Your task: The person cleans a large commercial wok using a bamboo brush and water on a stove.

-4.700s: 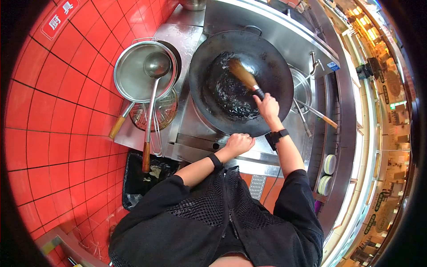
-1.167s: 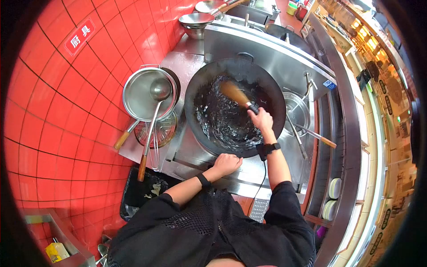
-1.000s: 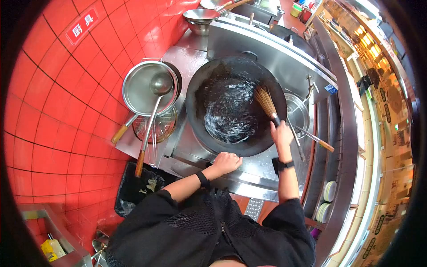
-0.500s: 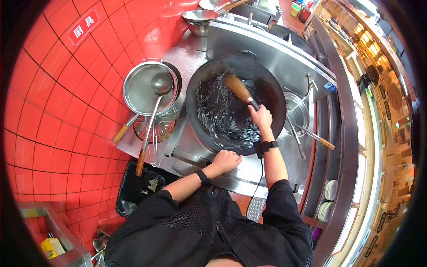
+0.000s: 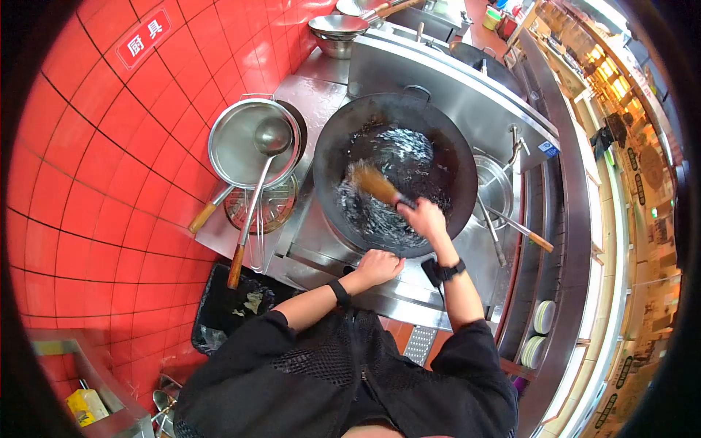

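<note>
Brush point(image 5: 374, 185) now lower-left in wok point(image 5: 445, 212), right hand point(image 5: 422, 219) gripping; left hand point(image 5: 380, 266) seemingly fisted, empty.

Glossy red tile wall point(image 5: 109, 146) at left; steel counter point(image 5: 467, 87); warm lights point(image 5: 610, 69) at right.

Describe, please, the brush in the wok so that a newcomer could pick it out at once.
Find the big black wok on the steel stove. Inside it, over the wet bottom, lies the brush, held by the right hand. Its tan bristles and dark handle set it apart from the steel ladle in the pan beside the wok.
</note>
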A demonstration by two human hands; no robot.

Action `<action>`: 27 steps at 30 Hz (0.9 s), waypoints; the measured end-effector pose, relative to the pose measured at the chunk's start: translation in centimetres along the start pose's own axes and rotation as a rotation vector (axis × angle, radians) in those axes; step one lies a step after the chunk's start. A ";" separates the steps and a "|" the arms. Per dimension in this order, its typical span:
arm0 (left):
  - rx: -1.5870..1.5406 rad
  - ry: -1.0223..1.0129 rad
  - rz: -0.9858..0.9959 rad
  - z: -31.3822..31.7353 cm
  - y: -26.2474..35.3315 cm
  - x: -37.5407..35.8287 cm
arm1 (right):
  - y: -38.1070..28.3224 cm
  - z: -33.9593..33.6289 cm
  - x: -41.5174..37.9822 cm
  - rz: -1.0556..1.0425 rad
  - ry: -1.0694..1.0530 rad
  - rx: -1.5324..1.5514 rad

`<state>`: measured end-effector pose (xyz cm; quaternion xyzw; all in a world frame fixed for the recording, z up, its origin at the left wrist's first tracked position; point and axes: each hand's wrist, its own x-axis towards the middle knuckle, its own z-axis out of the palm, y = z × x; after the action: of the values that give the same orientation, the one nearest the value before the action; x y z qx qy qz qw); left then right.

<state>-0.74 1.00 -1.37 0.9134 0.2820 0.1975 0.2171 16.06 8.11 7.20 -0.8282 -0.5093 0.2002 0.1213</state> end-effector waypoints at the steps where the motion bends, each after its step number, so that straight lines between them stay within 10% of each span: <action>1: 0.004 -0.022 -0.009 0.0 0.0 0.1 | 0.0 -0.1 1.5 0.026 0.071 0.028; 7: -0.030 0.020 -0.026 0.3 0.0 -0.1 | 6.2 -1.2 -0.8 0.186 0.372 -0.309; 13: -0.038 0.042 0.001 0.9 -0.5 -0.1 | 2.4 -2.2 -9.2 -0.092 -0.006 -0.430; 17: -0.034 0.067 0.015 1.1 -0.5 -0.2 | -0.8 1.5 -3.4 -0.193 0.153 -0.250; 27: -0.012 0.110 0.051 1.0 -0.3 0.0 | 7.4 -3.3 -5.1 0.201 0.363 -0.492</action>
<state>-0.42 0.96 -2.39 0.9067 0.2689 0.2547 0.2018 21.40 0.24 8.24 -0.9010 -0.4280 -0.0690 -0.0141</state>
